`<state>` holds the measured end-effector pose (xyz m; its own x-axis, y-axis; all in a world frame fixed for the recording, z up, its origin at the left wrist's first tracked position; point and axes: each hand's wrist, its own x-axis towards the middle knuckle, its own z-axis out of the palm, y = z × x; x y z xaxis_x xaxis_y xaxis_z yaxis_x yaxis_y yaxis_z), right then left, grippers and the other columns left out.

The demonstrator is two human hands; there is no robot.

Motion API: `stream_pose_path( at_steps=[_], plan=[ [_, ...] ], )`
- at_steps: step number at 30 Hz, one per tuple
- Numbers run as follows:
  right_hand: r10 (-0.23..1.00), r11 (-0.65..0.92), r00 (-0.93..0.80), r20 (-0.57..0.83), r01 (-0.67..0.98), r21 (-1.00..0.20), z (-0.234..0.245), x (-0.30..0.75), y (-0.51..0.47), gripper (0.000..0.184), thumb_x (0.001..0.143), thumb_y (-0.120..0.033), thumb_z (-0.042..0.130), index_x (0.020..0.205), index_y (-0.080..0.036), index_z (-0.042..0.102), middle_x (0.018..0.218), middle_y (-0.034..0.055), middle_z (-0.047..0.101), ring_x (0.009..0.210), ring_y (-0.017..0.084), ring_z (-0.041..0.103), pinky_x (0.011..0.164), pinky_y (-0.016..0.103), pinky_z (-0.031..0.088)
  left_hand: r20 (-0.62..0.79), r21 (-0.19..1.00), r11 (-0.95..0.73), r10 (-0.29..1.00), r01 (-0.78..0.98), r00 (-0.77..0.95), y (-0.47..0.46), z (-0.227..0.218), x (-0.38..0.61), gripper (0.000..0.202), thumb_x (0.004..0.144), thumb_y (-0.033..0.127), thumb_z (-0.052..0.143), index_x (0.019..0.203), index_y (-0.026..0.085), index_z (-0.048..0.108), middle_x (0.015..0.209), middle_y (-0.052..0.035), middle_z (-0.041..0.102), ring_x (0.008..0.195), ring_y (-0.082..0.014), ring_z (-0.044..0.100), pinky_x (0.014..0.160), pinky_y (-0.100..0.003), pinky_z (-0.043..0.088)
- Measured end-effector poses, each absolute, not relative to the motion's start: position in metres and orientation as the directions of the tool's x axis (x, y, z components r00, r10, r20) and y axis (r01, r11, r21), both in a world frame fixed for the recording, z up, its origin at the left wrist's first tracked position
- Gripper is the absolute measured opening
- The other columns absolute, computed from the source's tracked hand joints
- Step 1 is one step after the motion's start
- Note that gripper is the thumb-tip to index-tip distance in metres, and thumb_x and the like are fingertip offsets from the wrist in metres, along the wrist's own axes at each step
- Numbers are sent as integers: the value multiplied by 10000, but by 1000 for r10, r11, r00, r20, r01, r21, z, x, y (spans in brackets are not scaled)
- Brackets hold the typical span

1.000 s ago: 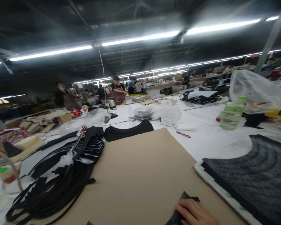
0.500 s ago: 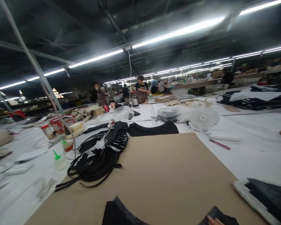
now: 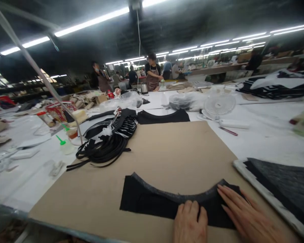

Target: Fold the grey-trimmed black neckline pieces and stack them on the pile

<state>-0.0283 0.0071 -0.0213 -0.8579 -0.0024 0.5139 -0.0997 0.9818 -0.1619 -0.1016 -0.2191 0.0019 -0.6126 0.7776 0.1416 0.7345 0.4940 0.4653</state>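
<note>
Hands point(image 3: 191, 219) on curved black fabric point(image 3: 152, 204), brown sheet point(image 3: 167, 152) beneath.

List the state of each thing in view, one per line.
Black fabric piece, laid flat, curved edge away
Left hand, palm down on the fabric
Right hand, fingers extended on the fabric
Brown sheet, flat
Black strips, coiled
Green-tipped bottle, upright
Pink-handled tool, lying down
Fan, running or off, can't tell

Passage between straps point(image 3: 106, 150) and fabric point(image 3: 164, 204)
</note>
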Motion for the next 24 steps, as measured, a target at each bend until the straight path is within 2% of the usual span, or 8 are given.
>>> stream_pose_path(
  at_steps=[3, 7, 10, 13, 15, 17, 21, 24],
  plan=[
    [-96, 990, -881, 463, -131, -44, 2, -27, -20, 476, 927, -245, 453, 1402, -212, 459, 1354, 80, 552, 1210, 241, 536, 1093, 447, 347, 248, 580, 379, 761, 721, -600, -228, 3, -94, 492, 769, 149, 565, 1259, 184, 562, 1322, -125, 567, 1161, -302, 543, 991, -468, 478],
    [-197, 967, -882, 429, -246, -61, 15, -32, -55, 460, 928, -187, 448, 1386, -219, 474, 1324, 83, 567, 1191, 209, 541, 1007, 365, 453, 377, 578, 325, 707, 748, -598, -265, 26, -106, 394, 808, 78, 442, 1149, 184, 609, 1192, -105, 626, 1084, -228, 572, 941, -391, 499],
    [-161, 961, -891, 425, -240, -138, 22, -36, -72, 434, 935, -198, 466, 1367, -218, 496, 1294, 100, 577, 1169, 224, 549, 976, 376, 479, 423, 512, 457, 603, 727, -677, -304, 41, -128, 353, 894, 81, 377, 1146, 193, 597, 1093, -99, 636, 1033, -207, 579, 871, -373, 512],
    [-125, 944, -902, 412, -236, -230, 33, -46, -88, 399, 950, -202, 450, 1344, -202, 510, 1243, 116, 588, 1124, 225, 564, 943, 370, 497, 444, 454, 652, 426, 607, -789, -334, 49, -155, 253, 912, 189, 480, 1139, 209, 589, 1073, -83, 614, 1027, -229, 562, 891, -416, 490],
    [-148, 926, -916, 372, -261, -274, 40, -55, -99, 390, 947, -166, 427, 1326, -194, 516, 1196, 116, 599, 1076, 216, 576, 926, 366, 503, 381, 446, 706, 406, 550, -830, -344, 50, -171, 251, 885, 196, 520, 1130, 203, 579, 1075, -75, 603, 1036, -247, 541, 903, -442, 469],
    [-172, 916, -928, 331, -274, -292, 42, -62, -109, 383, 934, -128, 411, 1294, -175, 534, 1134, 119, 612, 1017, 213, 586, 895, 374, 512, 279, 450, 715, 457, 535, -845, -345, 49, -183, 230, 859, 142, 510, 1067, 204, 587, 1036, -57, 606, 1004, -244, 533, 880, -429, 459],
    [-213, 926, -928, 307, -292, -239, 37, -66, -117, 359, 914, -92, 397, 1223, -127, 575, 1053, 135, 627, 957, 240, 584, 832, 415, 518, 127, 426, 722, 549, 545, -826, -341, 49, -194, 194, 847, 83, 418, 811, 207, 563, 851, -29, 593, 863, -223, 529, 776, -370, 424],
    [-235, 926, -921, 311, -309, -217, 34, -66, -116, 364, 905, -69, 403, 1224, -109, 574, 1049, 138, 625, 959, 244, 574, 837, 417, 503, 78, 459, 723, 546, 516, -834, -342, 54, -201, 193, 854, 102, 373, 790, 207, 522, 810, -24, 573, 820, -213, 528, 760, -358, 397]
  ],
)
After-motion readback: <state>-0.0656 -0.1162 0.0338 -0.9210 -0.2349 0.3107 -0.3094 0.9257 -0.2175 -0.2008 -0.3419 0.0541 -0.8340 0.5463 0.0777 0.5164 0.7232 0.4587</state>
